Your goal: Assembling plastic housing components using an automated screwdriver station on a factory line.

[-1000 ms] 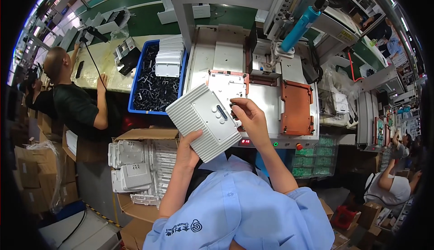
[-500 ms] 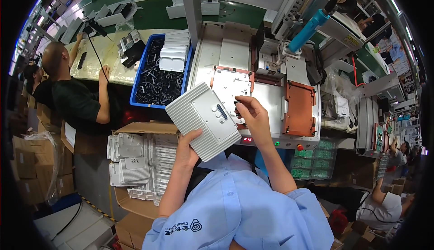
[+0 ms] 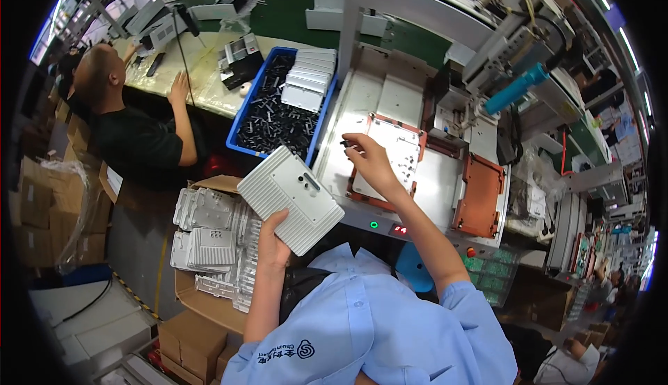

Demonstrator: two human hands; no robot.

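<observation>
My left hand (image 3: 274, 240) grips the lower edge of a white plastic housing cover (image 3: 289, 200), its thumb on the ribbed face. The cover is tilted and held up in front of my chest. Its smooth part has a long slot (image 3: 311, 182) and small round features beside it. My right hand (image 3: 372, 167) is raised to the right of the cover, apart from it. Thumb and fingertips pinch a small black plastic piece (image 3: 346, 143), whose shape is mostly hidden. Behind that hand, another white panel (image 3: 391, 150) lies in an orange-edged fixture on the machine bed.
A blue bin (image 3: 236, 124) holds many black plastic pieces and a stack of white covers (image 3: 309, 79). The machine has a teal cylinder (image 3: 516, 87) and an orange fixture plate (image 3: 480, 197). A carton of white housings (image 3: 212, 246) stands at lower left. A co-worker (image 3: 139, 117) sits at left.
The view has swung, so the bench appears shifted to the right. My right hand has drawn away from the cover's slot, with the black piece pinched. My left hand still holds the cover.
</observation>
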